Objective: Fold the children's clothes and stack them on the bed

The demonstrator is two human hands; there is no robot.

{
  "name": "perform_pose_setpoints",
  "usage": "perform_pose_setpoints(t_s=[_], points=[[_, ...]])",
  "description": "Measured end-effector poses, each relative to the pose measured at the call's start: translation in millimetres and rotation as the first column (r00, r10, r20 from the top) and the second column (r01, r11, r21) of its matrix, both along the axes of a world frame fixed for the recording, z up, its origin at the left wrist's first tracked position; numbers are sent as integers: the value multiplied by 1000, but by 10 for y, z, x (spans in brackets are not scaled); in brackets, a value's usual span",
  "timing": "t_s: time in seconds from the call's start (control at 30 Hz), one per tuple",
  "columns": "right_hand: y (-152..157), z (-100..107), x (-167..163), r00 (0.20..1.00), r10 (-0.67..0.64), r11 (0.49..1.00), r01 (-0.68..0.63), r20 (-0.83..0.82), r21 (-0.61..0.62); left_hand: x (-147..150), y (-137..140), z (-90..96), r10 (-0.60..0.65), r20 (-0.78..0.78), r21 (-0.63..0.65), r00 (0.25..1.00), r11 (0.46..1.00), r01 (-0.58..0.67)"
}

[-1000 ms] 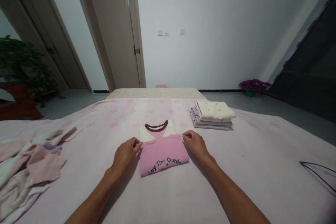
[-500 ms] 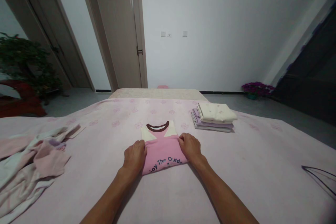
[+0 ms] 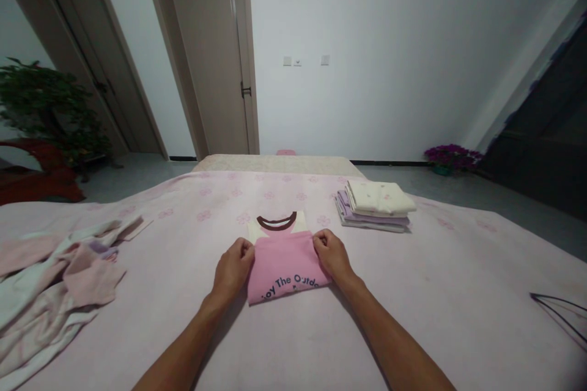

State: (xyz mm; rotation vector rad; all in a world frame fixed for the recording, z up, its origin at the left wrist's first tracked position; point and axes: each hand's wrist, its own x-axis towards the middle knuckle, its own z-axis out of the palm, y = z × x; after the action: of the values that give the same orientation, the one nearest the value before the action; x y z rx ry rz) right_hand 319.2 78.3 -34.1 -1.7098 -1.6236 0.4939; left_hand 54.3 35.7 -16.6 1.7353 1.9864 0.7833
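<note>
A pink shirt (image 3: pixel 287 263) with cream shoulders and a dark brown collar lies partly folded on the bed, its dark lettering facing up near the front fold. At its left edge my left hand (image 3: pixel 235 263) is closed, thumb and fingers pinching the cloth near the top of the folded layer. My right hand (image 3: pixel 332 253) pinches the same layer at the right edge. The collar stays uncovered beyond the fold. The fingertips of both hands are partly hidden.
A stack of folded clothes (image 3: pixel 378 204), cream over purple and grey, sits at the right. Loose crumpled clothes (image 3: pixel 59 293) lie at the left. A thin black cable or wire (image 3: pixel 550 305) rests near the right edge. The pink flowered bedsheet (image 3: pixel 293 342) spreads underneath.
Both hands have drawn the folded pink layer slightly farther toward the collar, covering more of the cream part. The camera view has shifted a little.
</note>
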Motion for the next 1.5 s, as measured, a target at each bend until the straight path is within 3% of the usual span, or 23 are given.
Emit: perform_pose_setpoints(t_s=[0.07,0.17,0.23,0.3,0.37,0.5,0.7,0.8,0.93,1.07,1.27,1.43,1.5], points=[[58,-22,10,1000,8,997,-8,-6,-71,-7,50,-38,-4,-8,-54,1000,999,3],[88,-52,38,989,9,997,2,150,-72,3,72,-89,-9,-237,-63,971,998,-6],[67,-62,78,972,11,1000,-7,236,-16,-15,55,-119,-30,-333,10,943,999,35],[26,-63,153,957,69,995,-87,282,50,-76,27,-152,-126,-335,106,934,980,170],[-18,-57,262,917,218,961,-261,333,90,-178,3,-187,-292,-324,159,900,921,356],[-92,-12,504,732,488,817,-575,476,46,-417,-30,-211,-517,-371,123,772,796,592],[-130,145,692,613,622,719,-693,486,-46,-639,-116,-49,-662,-414,-15,625,692,722],[-93,164,701,577,643,700,-710,504,-81,-620,-123,9,-688,-431,-79,584,674,735],[-7,71,668,529,600,690,-722,600,-53,-501,-65,-22,-637,-542,-48,548,674,737],[68,-14,632,514,591,669,-743,622,-21,-439,-5,-41,-598,-591,19,541,660,751],[100,-14,593,558,590,655,-753,584,57,-433,86,-71,-588,-592,116,552,615,780],[-112,62,632,638,609,662,-736,471,140,-512,27,-128,-628,-419,224,656,629,745],[-239,95,624,693,623,693,-704,363,156,-545,-73,-130,-652,-280,244,705,662,709]])
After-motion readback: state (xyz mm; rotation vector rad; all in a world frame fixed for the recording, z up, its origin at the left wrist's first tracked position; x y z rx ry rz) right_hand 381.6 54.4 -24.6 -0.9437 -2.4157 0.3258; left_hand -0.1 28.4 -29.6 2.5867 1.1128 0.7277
